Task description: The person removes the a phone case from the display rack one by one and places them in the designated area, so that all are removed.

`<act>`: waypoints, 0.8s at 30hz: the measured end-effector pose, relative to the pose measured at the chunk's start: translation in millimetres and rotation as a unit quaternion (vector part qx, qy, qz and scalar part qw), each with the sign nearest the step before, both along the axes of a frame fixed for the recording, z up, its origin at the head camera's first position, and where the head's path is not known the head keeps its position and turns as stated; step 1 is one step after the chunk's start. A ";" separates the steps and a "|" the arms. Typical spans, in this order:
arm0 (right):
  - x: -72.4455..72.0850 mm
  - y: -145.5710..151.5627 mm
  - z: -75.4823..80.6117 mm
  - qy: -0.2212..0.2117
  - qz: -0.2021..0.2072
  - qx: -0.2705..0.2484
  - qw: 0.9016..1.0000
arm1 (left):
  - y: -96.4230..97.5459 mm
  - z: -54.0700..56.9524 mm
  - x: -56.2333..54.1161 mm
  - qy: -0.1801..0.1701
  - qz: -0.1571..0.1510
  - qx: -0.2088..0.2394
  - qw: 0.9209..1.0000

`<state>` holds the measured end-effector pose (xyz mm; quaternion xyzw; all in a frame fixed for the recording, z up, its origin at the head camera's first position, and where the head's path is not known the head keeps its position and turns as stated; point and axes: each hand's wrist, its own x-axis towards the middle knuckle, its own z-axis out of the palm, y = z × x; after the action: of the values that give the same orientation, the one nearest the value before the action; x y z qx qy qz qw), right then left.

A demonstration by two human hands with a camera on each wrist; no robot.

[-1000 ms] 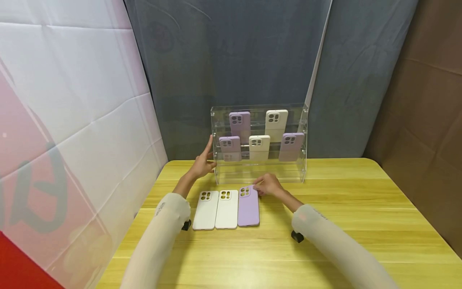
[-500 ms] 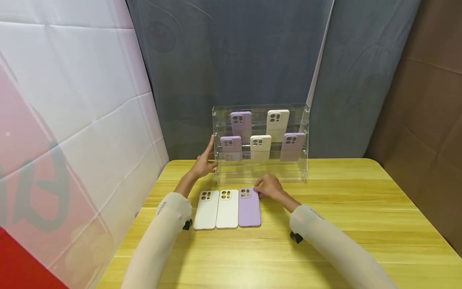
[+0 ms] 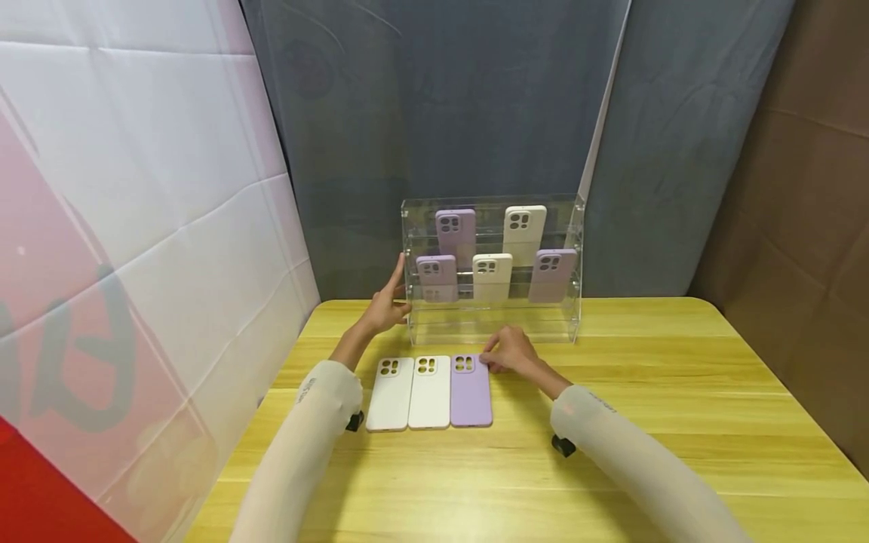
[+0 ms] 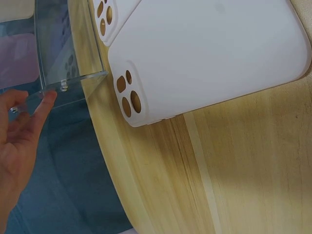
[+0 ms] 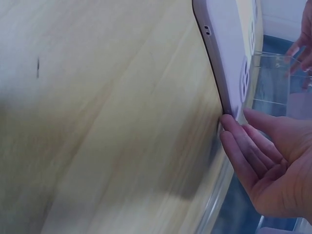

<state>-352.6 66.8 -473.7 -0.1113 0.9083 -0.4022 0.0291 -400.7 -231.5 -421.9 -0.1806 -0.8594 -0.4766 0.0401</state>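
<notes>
In the head view a purple phone case (image 3: pixel 471 392) lies on the table, with my right hand (image 3: pixel 514 350) pinching its far right corner. The right wrist view shows the thumb and fingertips of that hand (image 5: pixel 273 151) at the corner of the case (image 5: pixel 224 53). Left of it, two white phone cases (image 3: pixel 430 396) lie side by side in the same row. A clear acrylic display stand (image 3: pixel 489 332) stands behind them, and the fingers of my left hand (image 3: pixel 384 309) rest against its left side. In the left wrist view, this hand (image 4: pixel 19 141) touches the stand's edge.
On the stand's tiers lean several more phone cases, among them a purple one (image 3: pixel 456 234) and a white one (image 3: pixel 524 226) on the upper tier. A wooden table (image 3: pixel 652 422) carries everything. Grey cloth (image 3: pixel 495 98) hangs behind it, white cloth (image 3: pixel 149 151) at the left.
The purple case's far edge has come slightly down and nearer, level with the white cases, my right hand still at its corner. The left hand stays at the stand.
</notes>
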 end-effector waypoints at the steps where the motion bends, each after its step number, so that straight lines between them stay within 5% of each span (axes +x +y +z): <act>1: -0.9 1.0 0.5 -0.003 0.001 0.000 1.000 | 0.0 -0.2 -0.1 0.001 -0.002 0.001 1.000; 24: -9.5 58.0 40.5 0.117 0.036 -0.022 0.992 | -0.7 -1.0 -0.5 0.003 -0.004 0.008 1.000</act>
<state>-362.0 124.9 -433.2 -0.1905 0.8916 -0.4054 -0.0655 -401.2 -232.2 -422.8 -0.1847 -0.8547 -0.4833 0.0421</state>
